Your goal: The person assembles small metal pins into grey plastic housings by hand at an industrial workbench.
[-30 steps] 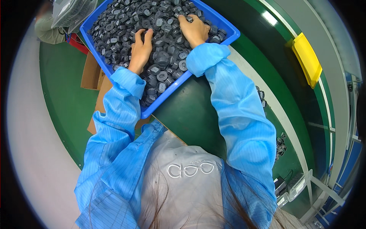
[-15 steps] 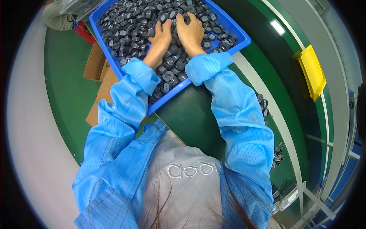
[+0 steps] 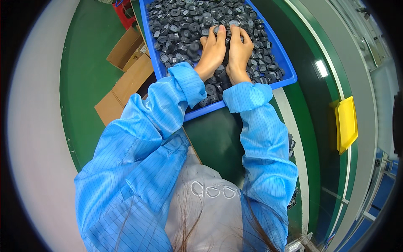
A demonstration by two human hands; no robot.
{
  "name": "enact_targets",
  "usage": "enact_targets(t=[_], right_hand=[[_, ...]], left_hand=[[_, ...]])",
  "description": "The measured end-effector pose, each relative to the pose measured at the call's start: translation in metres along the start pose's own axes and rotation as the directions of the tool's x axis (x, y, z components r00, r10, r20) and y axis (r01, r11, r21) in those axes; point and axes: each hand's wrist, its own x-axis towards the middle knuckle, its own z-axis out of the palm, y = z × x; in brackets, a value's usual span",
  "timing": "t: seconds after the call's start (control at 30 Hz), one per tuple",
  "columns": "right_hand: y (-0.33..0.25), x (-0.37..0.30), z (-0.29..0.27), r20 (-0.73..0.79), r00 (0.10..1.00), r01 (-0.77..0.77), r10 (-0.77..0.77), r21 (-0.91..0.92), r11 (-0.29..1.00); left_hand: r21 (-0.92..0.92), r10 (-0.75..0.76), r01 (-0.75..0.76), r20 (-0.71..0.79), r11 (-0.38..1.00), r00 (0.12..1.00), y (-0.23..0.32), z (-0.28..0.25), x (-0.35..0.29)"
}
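Note:
A blue plastic tray (image 3: 208,110) holds a heap of small round dark-grey and black plastic parts (image 3: 176,30), some showing lighter grey faces with holes. Both my hands are in the heap, close together near the middle of the tray. My left hand (image 3: 213,54) curls its fingers round a small part (image 3: 216,30) by the fingertips. My right hand (image 3: 239,53) is bent in beside it, its fingertips closed on another part (image 3: 234,22). The palms and the undersides of the fingers are hidden, so anything else within them cannot be seen.
Opened cardboard boxes (image 3: 131,80) lie left of the tray, with a red item (image 3: 124,14) beyond. The tray rests on a dark green table (image 3: 216,136). More dark parts (image 3: 291,145) lie beside my right sleeve. A yellow bin (image 3: 346,125) is at the right.
The view has shifted, so the tray appears further right. My hands have drawn closer together, and their spread fingers have closed in on parts.

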Motion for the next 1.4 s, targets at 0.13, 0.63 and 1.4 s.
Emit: enact_targets(t=[0.13, 0.63, 1.4], right_hand=[[-0.007, -0.001, 0.003, -0.049, 0.992, 0.121, -0.116, 0.119, 0.985], [-0.087, -0.056, -0.094, -0.19, 0.833, 0.536, -0.52, 0.04, 0.843], [-0.006, -0.204, -0.268, -0.676, 0.661, 0.205, -0.327, -0.257, 0.944]], left_hand=[[-0.023, 0.128, -0.129, -0.041, 0.991, 0.991, 0.012, 0.003, -0.003], [-0.159, 0.531, -0.519, 0.043, 0.84, 0.846, 0.061, 0.058, -0.08], [-0.192, 0.255, -0.171, 0.815, 0.966, 0.521, -0.012, 0.143, -0.227]])
